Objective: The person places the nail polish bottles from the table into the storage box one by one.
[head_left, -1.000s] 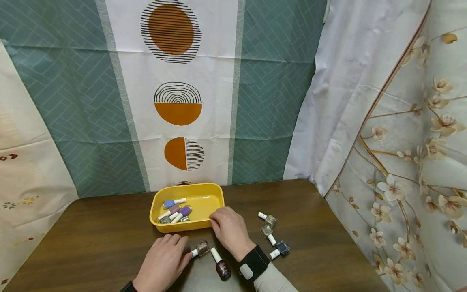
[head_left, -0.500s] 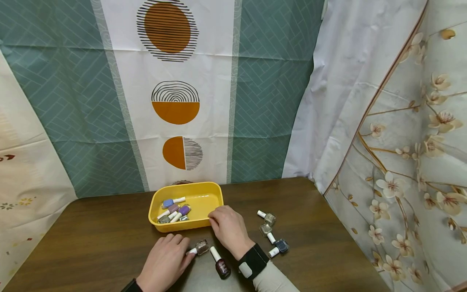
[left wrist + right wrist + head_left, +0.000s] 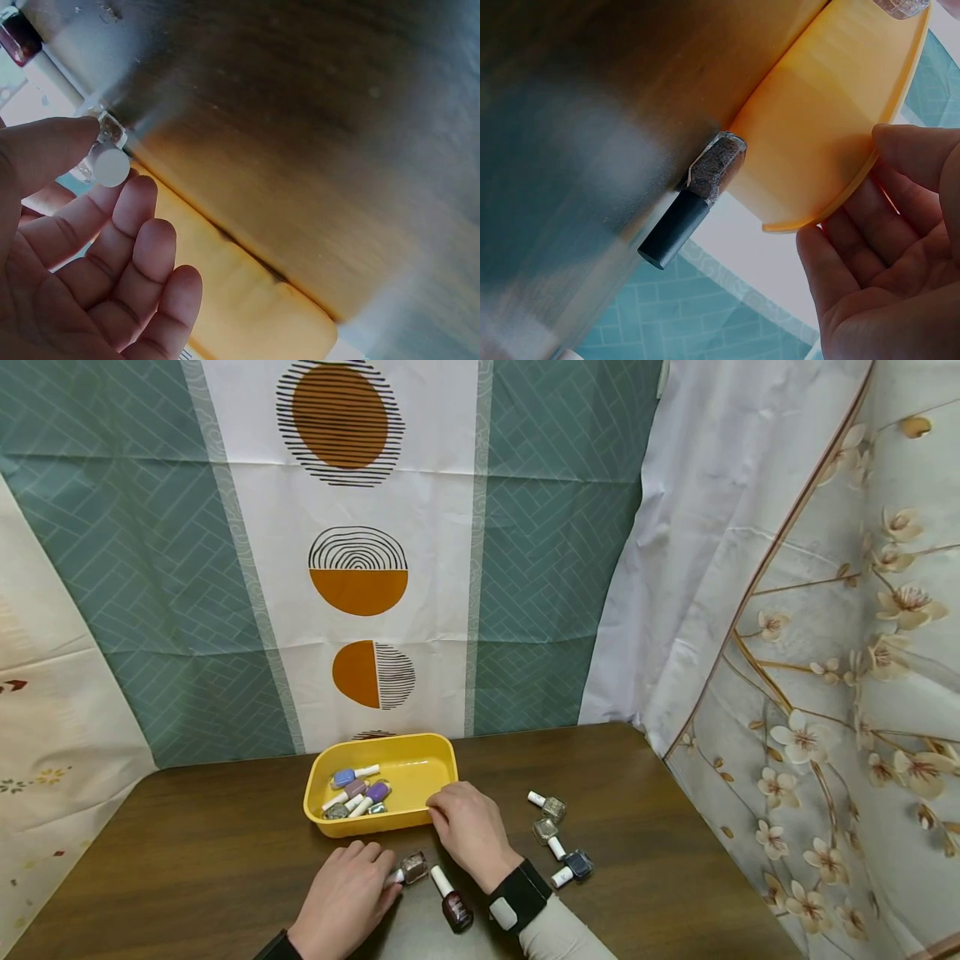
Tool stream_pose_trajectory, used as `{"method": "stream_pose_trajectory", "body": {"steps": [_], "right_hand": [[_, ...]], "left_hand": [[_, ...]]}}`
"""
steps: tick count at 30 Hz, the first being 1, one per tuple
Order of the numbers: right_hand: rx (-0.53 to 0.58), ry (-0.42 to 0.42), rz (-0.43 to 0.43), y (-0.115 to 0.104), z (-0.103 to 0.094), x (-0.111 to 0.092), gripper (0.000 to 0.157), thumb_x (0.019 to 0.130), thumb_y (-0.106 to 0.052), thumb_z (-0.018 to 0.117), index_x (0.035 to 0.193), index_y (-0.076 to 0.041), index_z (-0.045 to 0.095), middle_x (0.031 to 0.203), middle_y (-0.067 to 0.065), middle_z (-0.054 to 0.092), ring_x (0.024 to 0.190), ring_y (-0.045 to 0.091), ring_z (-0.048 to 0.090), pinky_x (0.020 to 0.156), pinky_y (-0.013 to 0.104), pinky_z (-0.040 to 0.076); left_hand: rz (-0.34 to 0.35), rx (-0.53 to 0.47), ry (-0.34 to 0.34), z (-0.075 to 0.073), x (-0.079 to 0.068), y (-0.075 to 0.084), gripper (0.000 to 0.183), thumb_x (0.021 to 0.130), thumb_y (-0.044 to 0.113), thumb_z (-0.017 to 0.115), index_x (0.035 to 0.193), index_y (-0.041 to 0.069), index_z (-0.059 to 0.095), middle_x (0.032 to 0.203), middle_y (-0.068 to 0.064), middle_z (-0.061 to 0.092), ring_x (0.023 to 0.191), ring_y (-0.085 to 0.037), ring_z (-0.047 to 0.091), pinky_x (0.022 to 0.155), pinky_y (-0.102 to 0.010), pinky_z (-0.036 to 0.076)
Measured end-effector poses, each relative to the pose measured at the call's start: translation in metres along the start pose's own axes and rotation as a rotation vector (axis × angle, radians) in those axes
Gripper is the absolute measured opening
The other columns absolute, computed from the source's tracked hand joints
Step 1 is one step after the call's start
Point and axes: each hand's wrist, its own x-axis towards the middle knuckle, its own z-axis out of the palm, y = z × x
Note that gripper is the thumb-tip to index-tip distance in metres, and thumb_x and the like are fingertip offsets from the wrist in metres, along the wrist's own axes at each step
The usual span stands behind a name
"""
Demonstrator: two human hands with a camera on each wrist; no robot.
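Note:
My left hand [image 3: 345, 893] pinches the white cap of a glitter nail polish bottle [image 3: 415, 867] lying on the table in front of the yellow tray [image 3: 420, 819]. In the left wrist view the cap [image 3: 112, 167] lies at the thumb and forefinger, the other fingers loosely bent. My right hand [image 3: 474, 835] grips the tray's front right rim, thumb on one side and fingers on the other in the right wrist view. A dark red nail polish bottle [image 3: 456, 911] with a white cap lies between my hands.
Several nail polish bottles, one of them purple [image 3: 378, 791], lie in the tray's left half. Right of my right hand lie two glitter bottles [image 3: 553, 809] and a dark blue one [image 3: 578, 864]. A black-capped glitter bottle [image 3: 716, 165] is beside the tray in the right wrist view.
My left hand has shifted slightly right, its thumb and fingers covering more of the glitter bottle's cap. My right hand stays at the tray's rim.

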Motion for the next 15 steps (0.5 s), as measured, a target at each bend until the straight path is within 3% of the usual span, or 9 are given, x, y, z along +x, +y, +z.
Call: {"method": "stream_pose_trajectory", "body": {"steps": [15], "right_hand": [[0.004, -0.011, 0.011, -0.0008, -0.0005, 0.0007, 0.016, 0.096, -0.033, 0.066, 0.106, -0.024, 0.075, 0.102, -0.013, 0.068, 0.098, 0.007, 0.059, 0.087, 0.027, 0.050]], "left_hand": [[-0.009, -0.023, -0.025, 0.0020, 0.0031, 0.0038, 0.023, 0.085, 0.040, 0.074, 0.088, 0.019, 0.066, 0.076, 0.009, 0.051, 0.073, -0.012, 0.047, 0.067, -0.036, 0.044]]}}
